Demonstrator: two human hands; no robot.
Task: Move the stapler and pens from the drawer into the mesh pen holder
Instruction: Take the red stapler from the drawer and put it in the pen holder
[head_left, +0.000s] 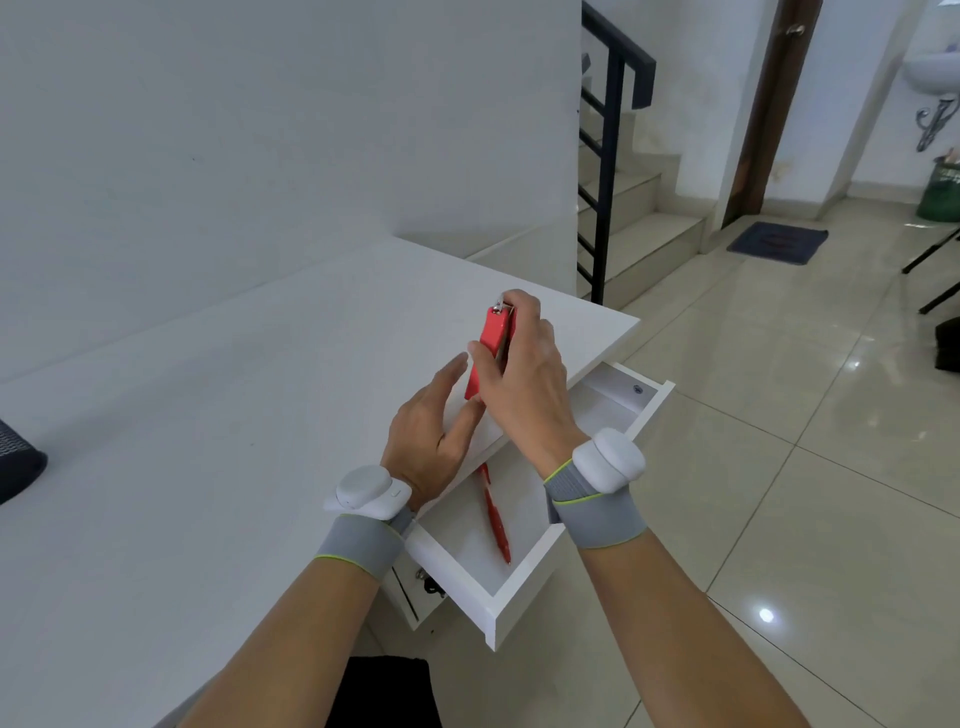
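Observation:
A red stapler (491, 343) is held upright above the desk's right edge, and my right hand (524, 379) is shut on it from the right side. My left hand (434, 436) is open beside it, fingers spread, fingertips close to the stapler's lower end. Below the hands the white drawer (524, 597) stands pulled out, with a red pen (496, 522) lying lengthwise on its floor. The black mesh pen holder (18, 465) shows only partly at the far left edge of the desk.
The white desk (208, 415) stretches left toward a white wall. Right of the drawer is glossy tiled floor (779, 467). A black stair railing (605, 156), steps, a brown door and a dark mat lie beyond. A dark object sits at the bottom edge by my lap.

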